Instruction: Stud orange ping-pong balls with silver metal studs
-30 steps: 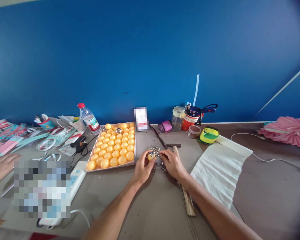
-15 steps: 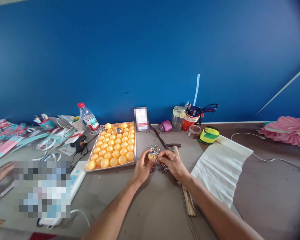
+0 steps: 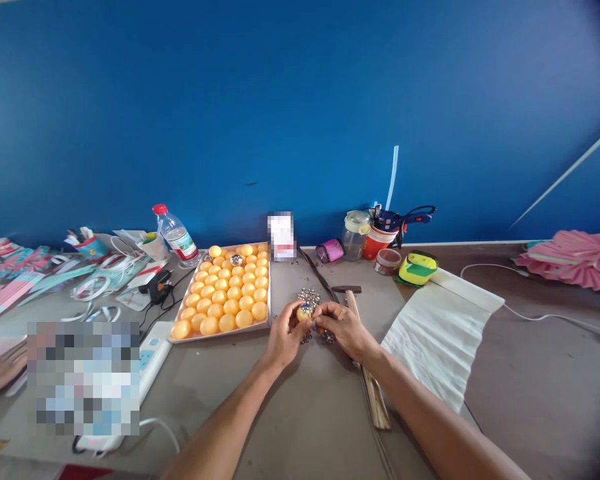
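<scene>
Between the fingers of my left hand [image 3: 285,333] is an orange ping-pong ball [image 3: 304,313], its upper side partly covered with shiny silver bits. My right hand [image 3: 345,328] is closed in a pinch at the ball's right side; whatever its fingertips hold is too small to make out. Just beyond the hands lies a loose heap of small silver pieces [image 3: 309,295], and more silver pieces [image 3: 329,337] show under my right hand. To the left, a shallow box [image 3: 269,293] holds rows of orange balls [image 3: 220,297], with a silver-covered ball [image 3: 237,260] near its back.
A wooden strip [image 3: 379,407] lies under my right wrist, near a white cloth [image 3: 433,340]. Along the wall stand a bottle [image 3: 180,241], a jar [image 3: 356,237] and a red cup [image 3: 379,245]. A power strip [image 3: 155,353] and another person's hand [image 3: 5,370] are at left.
Both my hands stay at the ball with slight finger movement, and the ball seems slightly turned. At far left the other person's hand has shifted a little downward.
</scene>
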Demonstrator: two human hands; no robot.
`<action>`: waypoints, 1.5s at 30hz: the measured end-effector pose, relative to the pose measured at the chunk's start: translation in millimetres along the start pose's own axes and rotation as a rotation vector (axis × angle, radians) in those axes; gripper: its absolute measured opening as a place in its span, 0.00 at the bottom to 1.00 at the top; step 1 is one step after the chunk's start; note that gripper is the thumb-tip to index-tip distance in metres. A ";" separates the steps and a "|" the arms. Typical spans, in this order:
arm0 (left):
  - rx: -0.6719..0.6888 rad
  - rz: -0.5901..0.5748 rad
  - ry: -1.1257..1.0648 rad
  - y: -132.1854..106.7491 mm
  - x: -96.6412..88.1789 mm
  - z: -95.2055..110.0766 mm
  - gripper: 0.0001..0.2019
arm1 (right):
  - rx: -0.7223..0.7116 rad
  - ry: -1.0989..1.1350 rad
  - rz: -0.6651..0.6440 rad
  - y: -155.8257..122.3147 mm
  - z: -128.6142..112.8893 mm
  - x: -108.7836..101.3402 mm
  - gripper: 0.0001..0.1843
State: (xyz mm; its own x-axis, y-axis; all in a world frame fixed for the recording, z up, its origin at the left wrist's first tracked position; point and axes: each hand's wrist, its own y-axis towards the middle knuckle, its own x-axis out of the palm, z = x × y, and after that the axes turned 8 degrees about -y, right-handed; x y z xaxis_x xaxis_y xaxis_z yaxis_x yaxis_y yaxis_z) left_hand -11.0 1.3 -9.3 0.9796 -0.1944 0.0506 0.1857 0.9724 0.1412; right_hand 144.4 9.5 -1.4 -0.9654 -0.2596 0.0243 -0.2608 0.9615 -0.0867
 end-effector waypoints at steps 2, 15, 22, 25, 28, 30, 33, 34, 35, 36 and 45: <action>0.015 0.009 0.028 -0.9 0.5 1.5 0.22 | 0.000 0.001 -0.007 0.0 0.0 -0.7 0.10; 0.096 0.075 0.146 -4.1 -1.8 0.7 0.20 | 0.022 -0.064 0.024 -1.6 1.1 3.7 0.08; -0.007 0.055 0.016 -2.6 4.0 -2.0 0.20 | 0.015 -0.035 -0.006 2.5 6.0 -0.6 0.11; -0.057 0.050 -0.143 0.3 5.0 0.9 0.19 | -0.022 -0.075 0.033 5.2 4.7 -6.7 0.12; -0.135 0.088 -0.320 3.2 3.8 4.7 0.18 | -0.075 -0.210 0.144 7.7 3.3 -13.6 0.13; -0.184 0.107 -0.444 4.3 3.1 7.3 0.17 | -0.103 -0.287 0.180 8.7 3.4 -16.6 0.11; -0.240 0.101 -0.596 4.3 3.6 11.5 0.18 | -0.167 -0.410 0.196 8.4 4.4 -16.6 0.08; -0.255 0.097 -0.638 4.2 4.1 12.9 0.18 | -0.193 -0.458 0.197 7.9 4.7 -15.6 0.07; -0.267 0.095 -0.679 4.1 4.5 14.1 0.18 | -0.217 -0.504 0.191 7.3 4.7 -14.4 0.06; -0.274 0.093 -0.716 4.0 4.8 15.0 0.18 | -0.237 -0.546 0.180 6.5 4.6 -13.0 0.05; -0.254 0.073 -0.780 5.9 2.6 12.7 0.17 | -0.456 -0.931 0.125 -0.4 -1.2 -12.1 0.07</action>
State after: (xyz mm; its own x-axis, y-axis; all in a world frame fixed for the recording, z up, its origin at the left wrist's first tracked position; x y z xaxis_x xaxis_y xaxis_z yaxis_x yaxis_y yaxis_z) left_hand -8.3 5.0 4.2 0.6724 -0.0719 0.7366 0.2265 0.9675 -0.1123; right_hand 156.3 12.3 -0.5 -0.6550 0.0634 -0.7530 -0.3209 0.8788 0.3531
